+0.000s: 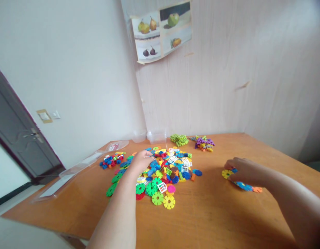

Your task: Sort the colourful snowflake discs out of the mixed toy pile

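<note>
My left hand (143,162) reaches over the far left part of a mixed pile of plastic building pieces (172,169). Its fingertips are pinched together beside some red and blue pieces; what lies between them, I cannot make out. The pile holds notched discs such as a yellow disc (169,202), a green disc (157,198) and white window-like grids (162,187). Off to the right, my right hand (240,170) is curled down over a small group of discs. A yellow notched disc (226,174) and a blue disc (244,186) show around it; its palm hides the others.
Red and blue small blocks (112,160) lie left of the pile. Green pieces (179,139) and purple pieces (204,142) sit at the back of the wooden table (201,221). Clear plastic containers (157,137) stand against the wall, and a clear lid (69,178) lies along the left edge.
</note>
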Tool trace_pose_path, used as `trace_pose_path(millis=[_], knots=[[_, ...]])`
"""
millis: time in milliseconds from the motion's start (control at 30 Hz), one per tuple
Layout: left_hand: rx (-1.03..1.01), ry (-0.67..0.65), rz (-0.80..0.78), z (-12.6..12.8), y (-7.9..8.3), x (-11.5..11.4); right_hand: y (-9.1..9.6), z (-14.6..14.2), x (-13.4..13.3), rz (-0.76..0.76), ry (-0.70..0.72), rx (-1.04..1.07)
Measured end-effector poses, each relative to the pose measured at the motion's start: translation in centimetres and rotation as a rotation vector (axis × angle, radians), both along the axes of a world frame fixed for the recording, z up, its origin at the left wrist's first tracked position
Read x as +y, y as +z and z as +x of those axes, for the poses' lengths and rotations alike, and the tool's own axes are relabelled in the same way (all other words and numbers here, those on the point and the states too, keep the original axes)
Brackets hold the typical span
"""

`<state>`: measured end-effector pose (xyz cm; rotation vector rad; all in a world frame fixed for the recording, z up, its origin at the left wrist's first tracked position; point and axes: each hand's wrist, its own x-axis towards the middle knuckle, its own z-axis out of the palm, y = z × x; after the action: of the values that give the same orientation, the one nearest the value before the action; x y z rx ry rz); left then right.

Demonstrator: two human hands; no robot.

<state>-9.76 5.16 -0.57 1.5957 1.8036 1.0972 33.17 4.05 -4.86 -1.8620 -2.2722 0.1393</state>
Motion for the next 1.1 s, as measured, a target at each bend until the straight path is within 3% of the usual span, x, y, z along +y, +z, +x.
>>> trace_pose_path(millis=[267, 500, 733, 933, 1100], knots=[[0.189, -0.098, -0.044, -0.6, -1.8, 1.0, -0.2, 0.6, 0.9, -0.016, -0.028, -0.037], [0.191, -0.109, -0.071, -0.8, -2.2, 1.4, 0.3, 1.0, 0.7, -0.031, -0.089, -0.040], [0.254, -0.070, -0.006, -0.3, -1.5, 0.7, 0.6, -0.3, 0.2, -0.039, -0.013, -0.009], [0.102, -0.063, 0.001, 0.2, -0.5, 0.1, 0.3, 0.0, 0.2, -0.023, -0.093, -0.047], [-0.032, -0.062, 0.038, 1.1, 0.5, -0.5, 1.1, -1.2, 0.1, 0.066, -0.067, 0.000]])
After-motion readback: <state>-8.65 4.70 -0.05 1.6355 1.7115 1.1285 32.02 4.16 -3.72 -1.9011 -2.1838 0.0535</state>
